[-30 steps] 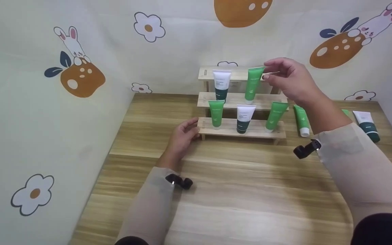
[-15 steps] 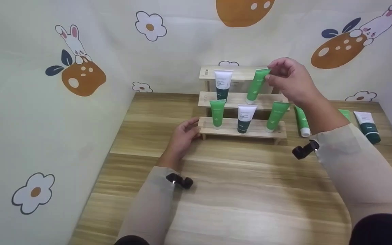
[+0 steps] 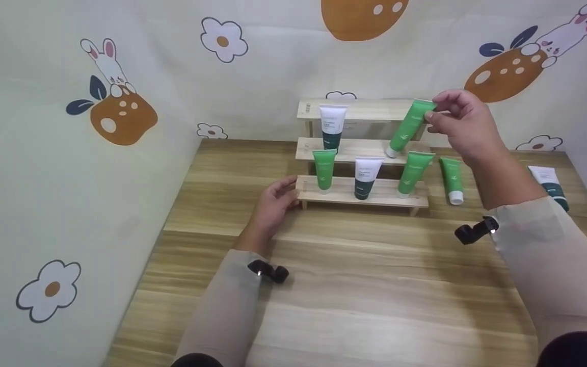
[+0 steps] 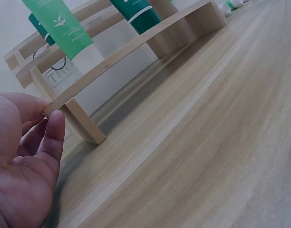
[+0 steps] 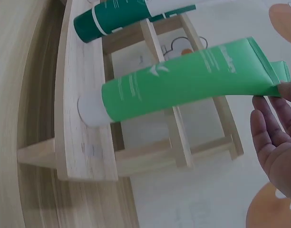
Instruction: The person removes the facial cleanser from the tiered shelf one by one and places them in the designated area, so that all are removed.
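The right hand (image 3: 467, 125) had its grip pinched on the flat top of a green tube (image 3: 408, 126). This tube was at the right part of the middle step (image 3: 359, 149), with its white cap down and its top leaning over toward the right hand. It was hard to tell if the cap touched the wood.

The left hand (image 3: 272, 208) was low down by the wooden stand (image 3: 370, 109). Its grip pinched the left end of the bottom step (image 3: 342, 189), just above a short leg (image 4: 83, 122).

A white and dark green tube (image 3: 332, 125) stood on its cap on the left part of the middle step. Three tubes stood in a row on the bottom step: a small green one (image 3: 325, 171), then another white and dark green one (image 3: 366, 178), then one more green one (image 3: 414, 173).

To the right of the stand, a green tube (image 3: 452, 178) lay on the tabletop (image 3: 349, 260). Past the right arm lay a white and dark green tube (image 3: 548, 179), partly hidden by the sleeve (image 3: 553, 260). Bunnies and flowers were on the wall cloth (image 3: 273, 86) behind.
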{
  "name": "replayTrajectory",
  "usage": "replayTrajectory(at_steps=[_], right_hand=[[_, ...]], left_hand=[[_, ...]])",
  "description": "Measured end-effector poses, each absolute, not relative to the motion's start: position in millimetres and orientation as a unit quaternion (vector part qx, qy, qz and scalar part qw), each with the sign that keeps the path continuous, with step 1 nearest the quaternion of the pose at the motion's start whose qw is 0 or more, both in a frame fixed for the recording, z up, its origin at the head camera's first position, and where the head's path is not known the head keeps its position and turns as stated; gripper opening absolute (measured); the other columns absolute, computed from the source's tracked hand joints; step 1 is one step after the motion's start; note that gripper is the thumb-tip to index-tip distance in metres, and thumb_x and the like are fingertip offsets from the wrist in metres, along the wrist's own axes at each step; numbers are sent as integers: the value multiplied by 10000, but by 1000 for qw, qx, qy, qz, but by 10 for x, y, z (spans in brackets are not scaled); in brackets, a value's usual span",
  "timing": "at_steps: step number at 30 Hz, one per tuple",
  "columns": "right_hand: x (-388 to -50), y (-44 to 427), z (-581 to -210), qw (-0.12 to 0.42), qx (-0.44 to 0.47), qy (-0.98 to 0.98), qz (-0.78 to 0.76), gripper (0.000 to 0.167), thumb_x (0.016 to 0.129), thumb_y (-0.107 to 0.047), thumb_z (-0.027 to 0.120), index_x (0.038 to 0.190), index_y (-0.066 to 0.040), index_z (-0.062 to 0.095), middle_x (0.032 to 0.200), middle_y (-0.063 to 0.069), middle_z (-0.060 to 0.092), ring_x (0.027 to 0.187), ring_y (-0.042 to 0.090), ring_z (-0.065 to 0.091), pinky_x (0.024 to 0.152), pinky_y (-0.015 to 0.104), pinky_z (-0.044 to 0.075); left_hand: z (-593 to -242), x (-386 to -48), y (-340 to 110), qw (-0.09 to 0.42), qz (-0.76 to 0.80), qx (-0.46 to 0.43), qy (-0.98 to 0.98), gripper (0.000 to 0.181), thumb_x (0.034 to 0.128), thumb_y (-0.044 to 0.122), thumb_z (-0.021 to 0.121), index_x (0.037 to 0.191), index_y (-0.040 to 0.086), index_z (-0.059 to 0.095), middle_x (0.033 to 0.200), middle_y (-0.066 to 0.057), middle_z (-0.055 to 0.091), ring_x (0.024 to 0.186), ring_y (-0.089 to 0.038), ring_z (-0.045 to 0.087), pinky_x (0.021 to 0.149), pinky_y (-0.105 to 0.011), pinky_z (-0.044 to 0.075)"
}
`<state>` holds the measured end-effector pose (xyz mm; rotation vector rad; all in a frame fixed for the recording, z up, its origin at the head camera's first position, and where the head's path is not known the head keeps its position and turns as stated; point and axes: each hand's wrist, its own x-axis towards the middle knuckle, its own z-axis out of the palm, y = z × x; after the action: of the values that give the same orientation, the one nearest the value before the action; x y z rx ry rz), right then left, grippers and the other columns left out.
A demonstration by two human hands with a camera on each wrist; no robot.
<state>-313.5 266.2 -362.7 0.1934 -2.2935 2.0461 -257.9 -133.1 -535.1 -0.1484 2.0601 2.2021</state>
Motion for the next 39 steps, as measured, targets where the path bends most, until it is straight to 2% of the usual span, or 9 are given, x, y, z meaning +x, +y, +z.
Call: replayTrajectory(at_steps=[6,16,22,25,28,32,39], right_hand=[[-3081,2832,-3645,43,54,-716,694,299,977,-85,770,1254,-86,659,1043,17,701,922,136,735,771,191,642],[-2987,3072,-3647,57,38,-697,714,341,973,-107,781,1291,-93,658,1080,37,647,949,146,700,792,181,640],[-2949,3207,-3653,48,13,-672,739,415,960,-143,803,1328,-84,620,1103,44,647,996,156,738,836,213,654],[-2938,3252,-3674,47,3,-663,747,415,959,-146,804,1325,-92,616,1108,44,648,1001,161,750,838,227,659],[-2924,3295,-3734,45,-6,-658,752,423,950,-154,816,1324,-99,627,1120,39,647,1043,161,730,849,221,656],[-2875,3359,-3869,38,-20,-663,747,418,951,-168,817,1326,-111,641,1133,19,640,1094,151,691,858,201,649],[-2725,3448,-4105,43,-31,-662,748,367,987,-150,774,1325,-113,638,1116,-6,614,1072,144,659,843,190,644]], left_hand=[[-5354,-2579,-1331,62,738,-51,670,457,1016,44,679,1469,60,622,1504,-136,640,1182,-212,694,939,-259,627],[-5385,-2591,-1332,56,752,-46,655,470,1019,-4,664,1484,13,599,1496,-192,632,1099,-154,687,852,-219,614],[-5371,-2595,-1325,54,745,-49,663,451,1021,18,673,1468,38,621,1484,-158,650,1144,-160,694,871,-234,621],[-5370,-2591,-1321,53,741,-52,668,447,1017,25,681,1461,46,630,1488,-144,650,1103,-160,698,876,-236,625],[-5374,-2589,-1317,51,741,-53,667,452,1011,19,685,1459,46,632,1493,-145,644,1073,-167,697,880,-238,628],[-5384,-2594,-1318,53,744,-53,664,458,1004,5,683,1458,48,631,1498,-148,638,1132,-186,695,893,-247,631],[-5385,-2598,-1332,51,747,-47,661,462,1005,-3,674,1462,39,625,1499,-166,632,1116,-182,695,876,-236,628]])
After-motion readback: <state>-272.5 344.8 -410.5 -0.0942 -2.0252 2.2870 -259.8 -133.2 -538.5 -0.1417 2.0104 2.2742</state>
